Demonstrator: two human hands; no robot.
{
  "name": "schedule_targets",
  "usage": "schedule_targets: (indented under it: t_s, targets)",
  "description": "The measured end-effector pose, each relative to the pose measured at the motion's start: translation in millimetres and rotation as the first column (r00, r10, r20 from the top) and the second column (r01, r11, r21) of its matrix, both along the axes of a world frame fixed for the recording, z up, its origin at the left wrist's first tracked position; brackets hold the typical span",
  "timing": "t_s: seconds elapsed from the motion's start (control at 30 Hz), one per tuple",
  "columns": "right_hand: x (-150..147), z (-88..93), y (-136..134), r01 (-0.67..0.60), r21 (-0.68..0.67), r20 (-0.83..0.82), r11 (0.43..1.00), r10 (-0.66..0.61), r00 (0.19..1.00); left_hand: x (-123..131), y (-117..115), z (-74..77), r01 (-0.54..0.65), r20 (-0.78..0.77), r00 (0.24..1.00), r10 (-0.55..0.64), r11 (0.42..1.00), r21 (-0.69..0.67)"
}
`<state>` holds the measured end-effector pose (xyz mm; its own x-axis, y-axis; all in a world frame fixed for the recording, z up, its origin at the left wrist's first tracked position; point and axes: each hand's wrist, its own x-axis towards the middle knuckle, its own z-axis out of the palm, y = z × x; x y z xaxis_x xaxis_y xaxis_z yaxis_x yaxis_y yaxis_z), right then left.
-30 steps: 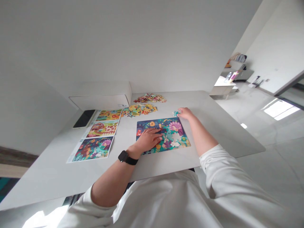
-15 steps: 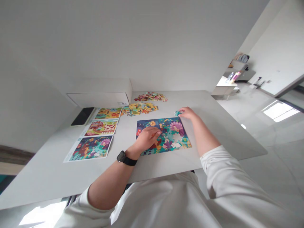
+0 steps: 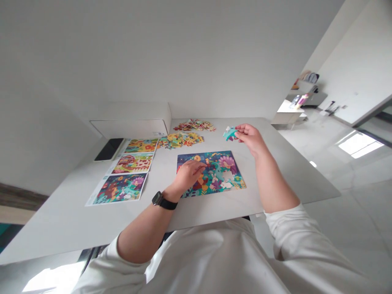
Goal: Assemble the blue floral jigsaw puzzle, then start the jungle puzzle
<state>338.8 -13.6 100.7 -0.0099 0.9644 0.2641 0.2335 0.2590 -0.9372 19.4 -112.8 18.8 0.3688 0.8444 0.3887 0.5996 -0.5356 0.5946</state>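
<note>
My right hand [image 3: 248,138] pinches a teal jigsaw puzzle piece [image 3: 230,134] with white and purple parts, raised above the table beyond the puzzle's far right edge. A colourful, mostly assembled jigsaw puzzle [image 3: 226,162] lies in front of me, with animals on a dark blue and teal ground. A pale, piece-shaped patch shows in its right half. My left hand [image 3: 190,173], with a black watch on the wrist, rests on the puzzle's left part. Its fingers lie loosely stretched over the picture and hide some of it.
Behind the puzzle lie a heap of yellow puzzle pieces [image 3: 183,139] and a heap of red ones [image 3: 195,125]. To the left are a sheet with three printed pictures [image 3: 121,188] and a dark phone [image 3: 109,149]. A white box [image 3: 130,128] stands against the wall.
My right hand has lifted the teal piece from the table and turned it, so that more of it shows. My left hand stays on the puzzle.
</note>
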Motion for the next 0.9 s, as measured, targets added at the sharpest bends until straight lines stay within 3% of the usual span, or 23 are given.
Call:
schedule_targets:
  t_s: [0.1, 0.2, 0.33, 0.43, 0.6, 0.8, 0.9]
  targets:
    - [-22.9, -0.6, -35.5, -0.141, -0.049, -0.009, 0.989, 0.141, 0.990, 1.3, 0.4, -0.8, -0.071, 0.011, 0.997, 0.072, 0.994, -0.087]
    - [-46.3, -21.8, -57.1, -0.187, -0.142, -0.047, 0.972, 0.182, 0.982, 2.1, -2.1, 0.8, -0.146, 0.045, 0.987, 0.156, 0.974, -0.175]
    - [-64.9, -53.0, -59.8, -0.170, -0.318, -0.132, 0.933, 0.135, 0.982, 0.8, -5.3, 4.4, -0.247, 0.087, 0.959, 0.268, 0.949, -0.197]
    - [-68.4, -64.8, -53.6, -0.156, -0.363, -0.156, 0.919, 0.105, 0.982, -1.4, -4.1, 4.5, -0.233, 0.156, 0.950, 0.270, 0.947, -0.221]
    - [-65.0, -70.2, -50.3, -0.166, -0.373, -0.163, 0.913, 0.112, 0.980, -2.6, -2.3, 3.9, -0.187, 0.257, 0.932, 0.256, 0.946, -0.265]
    - [-63.1, -68.2, -53.4, -0.219, -0.381, -0.263, 0.898, 0.122, 0.957, -1.9, -5.6, 7.5, -0.253, 0.217, 0.928, 0.304, 0.939, -0.233]
    - [-64.6, -65.5, -54.8, -0.245, -0.384, -0.299, 0.890, 0.131, 0.945, -2.2, -6.4, 6.9, -0.224, 0.194, 0.943, 0.271, 0.946, -0.233]
